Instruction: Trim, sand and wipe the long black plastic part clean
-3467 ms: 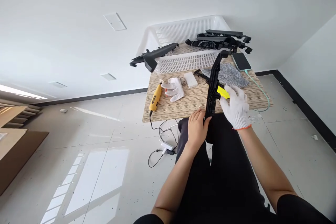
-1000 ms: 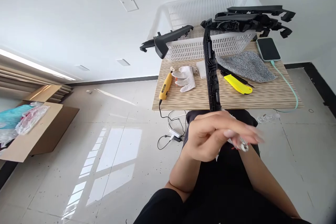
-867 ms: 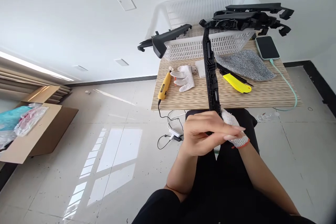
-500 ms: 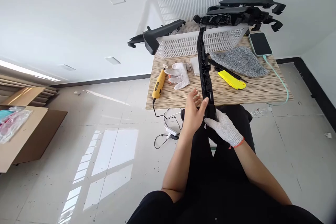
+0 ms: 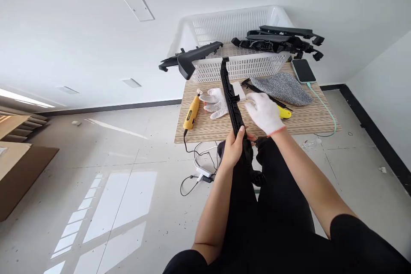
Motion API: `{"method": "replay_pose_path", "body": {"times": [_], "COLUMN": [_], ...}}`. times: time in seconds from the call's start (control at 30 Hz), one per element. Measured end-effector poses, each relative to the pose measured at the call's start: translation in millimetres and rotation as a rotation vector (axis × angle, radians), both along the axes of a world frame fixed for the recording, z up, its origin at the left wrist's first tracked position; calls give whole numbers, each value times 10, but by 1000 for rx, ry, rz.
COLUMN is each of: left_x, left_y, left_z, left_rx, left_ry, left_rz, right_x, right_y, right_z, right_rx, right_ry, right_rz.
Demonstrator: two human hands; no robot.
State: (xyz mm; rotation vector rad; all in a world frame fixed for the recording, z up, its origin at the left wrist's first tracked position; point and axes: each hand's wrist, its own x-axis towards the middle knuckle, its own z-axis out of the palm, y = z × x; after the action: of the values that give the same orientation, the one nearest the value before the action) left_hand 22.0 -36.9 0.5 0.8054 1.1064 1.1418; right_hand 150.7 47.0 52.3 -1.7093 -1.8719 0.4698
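My bare left hand (image 5: 234,147) is wrapped around the lower end of a long black plastic part (image 5: 231,102) that stands tilted up over the table edge. My right hand (image 5: 265,113), in a white knit glove, hovers over the wooden table (image 5: 212,126) with fingers spread and nothing in it, just left of the yellow utility knife (image 5: 284,113) and to the right of the black part.
A white basket (image 5: 237,62) at the table's back carries several black plastic parts (image 5: 276,43); another part (image 5: 189,58) lies on its left rim. On the table lie a yellow rotary tool (image 5: 191,116), a spare white glove (image 5: 216,102), a grey cloth (image 5: 279,89) and a phone (image 5: 303,71) with cable.
My right hand has let go of the black part's lower end and lifted over the table toward the yellow knife. My left hand has closed on the part, which now leans more leftward.
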Motion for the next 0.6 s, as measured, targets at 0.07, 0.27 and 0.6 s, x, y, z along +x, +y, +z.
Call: {"method": "replay_pose_path", "body": {"times": [0.07, 0.27, 0.6], "left_x": [15, -44, 138], "left_y": [-3, -35, 130], "left_z": [-9, 19, -22], "left_rx": [4, 78, 64], "left_ry": [-2, -24, -10], "left_rz": [-6, -48, 22], "right_x": [-237, -361, 186], "right_y": [324, 539, -70], "right_z": [-43, -189, -474], "right_rx": [-28, -44, 77], "right_ry": [-256, -251, 908], "right_rz": [32, -27, -181]}}
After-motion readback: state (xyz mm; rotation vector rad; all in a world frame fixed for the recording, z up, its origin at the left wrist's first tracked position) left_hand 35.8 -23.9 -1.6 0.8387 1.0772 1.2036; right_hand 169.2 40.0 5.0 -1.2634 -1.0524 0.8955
